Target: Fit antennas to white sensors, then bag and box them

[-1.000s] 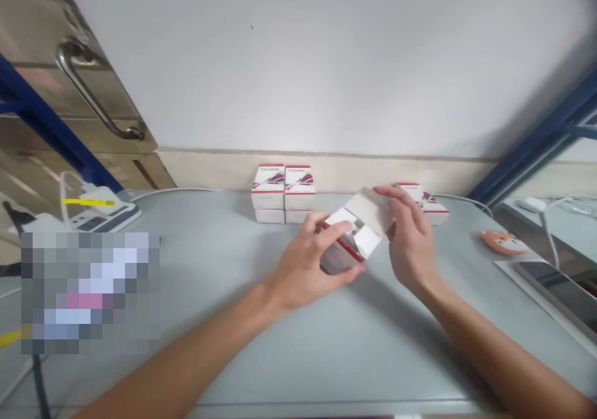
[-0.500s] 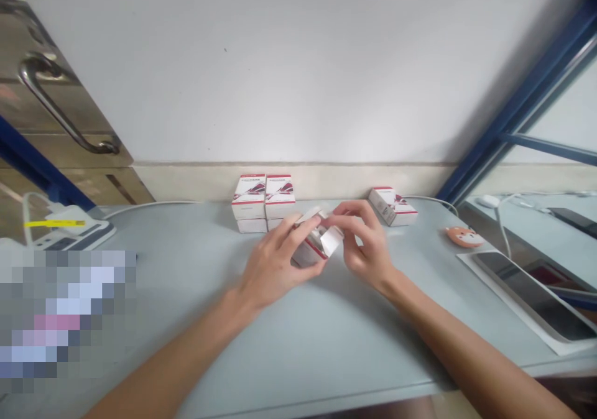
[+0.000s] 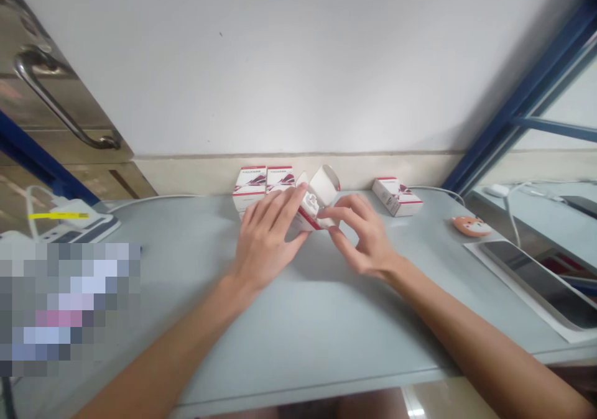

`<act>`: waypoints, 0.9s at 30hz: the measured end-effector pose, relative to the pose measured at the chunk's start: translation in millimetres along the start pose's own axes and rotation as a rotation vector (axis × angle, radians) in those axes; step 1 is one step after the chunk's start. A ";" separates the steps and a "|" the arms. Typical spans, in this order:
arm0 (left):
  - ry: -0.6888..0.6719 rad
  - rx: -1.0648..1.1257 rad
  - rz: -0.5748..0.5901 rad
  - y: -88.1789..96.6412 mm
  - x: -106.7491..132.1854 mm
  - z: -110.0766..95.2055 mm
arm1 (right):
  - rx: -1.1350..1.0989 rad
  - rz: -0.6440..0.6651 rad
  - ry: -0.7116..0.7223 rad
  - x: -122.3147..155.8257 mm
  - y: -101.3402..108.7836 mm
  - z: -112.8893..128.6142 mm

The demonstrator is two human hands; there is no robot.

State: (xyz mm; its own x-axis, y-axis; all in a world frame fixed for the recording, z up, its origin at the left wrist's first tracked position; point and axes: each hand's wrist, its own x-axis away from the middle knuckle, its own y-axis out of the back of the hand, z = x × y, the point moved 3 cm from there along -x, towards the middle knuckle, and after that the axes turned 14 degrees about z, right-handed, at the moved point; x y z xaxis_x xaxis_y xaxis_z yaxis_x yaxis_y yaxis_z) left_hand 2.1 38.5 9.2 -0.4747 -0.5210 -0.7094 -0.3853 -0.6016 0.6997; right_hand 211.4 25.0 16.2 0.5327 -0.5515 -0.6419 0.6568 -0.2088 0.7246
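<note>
A small white and red carton is tilted over the table in front of me, its top open. Its lid flap stands up at the back, and white contents show inside, too blurred to name. My left hand is closed around the carton's left side, fingers over the far side and thumb at the near edge. At the right of the opening, my right hand has thumb and index finger at a side flap, pinching it. The carton's left part is hidden behind my left hand.
Stacked matching cartons stand by the wall, partly behind my left hand. Another carton lies at the back right, near an orange animal-faced object and a phone on a white sheet. A power strip is at left.
The lid flap has swung up and back, showing the white contents. My right hand has moved lower along the right side of the opening. The view has shifted slightly.
</note>
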 end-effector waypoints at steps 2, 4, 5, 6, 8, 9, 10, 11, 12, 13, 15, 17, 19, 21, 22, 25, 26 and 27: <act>-0.038 -0.002 0.010 0.8 -0.7 -1.1 | -0.006 0.041 0.002 -0.8 -1.7 -1.4; -0.057 0.004 0.016 1.5 -1.5 -1.3 | -0.029 0.091 -0.004 -1.1 -5.1 -3.8; -0.054 0.008 0.023 1.4 -1.7 -0.7 | -0.041 0.108 -0.016 -1.0 -7.1 -5.5; -0.041 0.014 0.031 0.9 -1.7 0.3 | -0.050 0.116 -0.036 -0.8 -9.1 -7.4; -0.009 0.030 0.049 -0.8 -1.5 2.9 | -0.074 0.098 -0.076 -0.4 -12.5 -10.8; 0.006 0.038 0.055 -1.6 -1.4 4.1 | -0.090 0.066 -0.095 -0.4 -13.3 -12.2; 0.021 0.046 0.056 -2.1 -1.2 5.2 | -0.107 0.023 -0.112 -0.4 -13.4 -13.2; 0.031 0.053 0.053 -2.2 -1.2 6.0 | -0.122 -0.026 -0.127 -0.5 -12.8 -13.7; 0.039 0.058 0.049 -2.0 -1.2 6.3 | -0.134 -0.074 -0.140 -0.9 -11.7 -13.9; 0.046 0.061 0.047 -1.6 -1.3 6.4 | -0.146 -0.119 -0.157 -1.3 -10.1 -14.1; 0.054 0.058 0.058 -0.7 -1.6 5.4 | -0.196 -0.199 -0.235 -2.0 -6.3 -16.6; 0.053 0.048 0.078 -0.1 -1.8 3.7 | -0.272 -0.242 -0.387 -0.9 -4.5 -24.4; 0.052 0.043 0.089 0.3 -1.5 2.1 | -0.297 -0.230 -0.554 3.1 -6.6 -36.4; 0.051 0.055 0.103 0.1 -0.8 1.3 | -0.214 -0.142 -0.661 8.9 -12.8 -49.8; 0.049 0.062 0.117 -0.3 -0.5 1.0 | -0.144 -0.075 -0.688 12.1 -17.1 -56.1; 0.032 0.067 0.146 -0.6 -0.2 0.7 | 0.043 0.189 -0.726 21.1 -31.5 -71.3; 0.031 0.059 0.150 -0.2 -0.4 0.9 | 0.069 0.254 -0.729 23.0 -34.4 -73.8; 0.034 0.048 0.159 0.3 -0.7 1.0 | 0.077 0.277 -0.732 23.7 -35.0 -74.4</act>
State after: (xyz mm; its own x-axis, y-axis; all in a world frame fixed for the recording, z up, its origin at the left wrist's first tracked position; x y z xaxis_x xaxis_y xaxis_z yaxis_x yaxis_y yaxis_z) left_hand 1.5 39.4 10.0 -0.5064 -0.6279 -0.5910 -0.3449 -0.4807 0.8062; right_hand 240.7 79.3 -43.0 0.1675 -0.9778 -0.1260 0.4982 -0.0264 0.8667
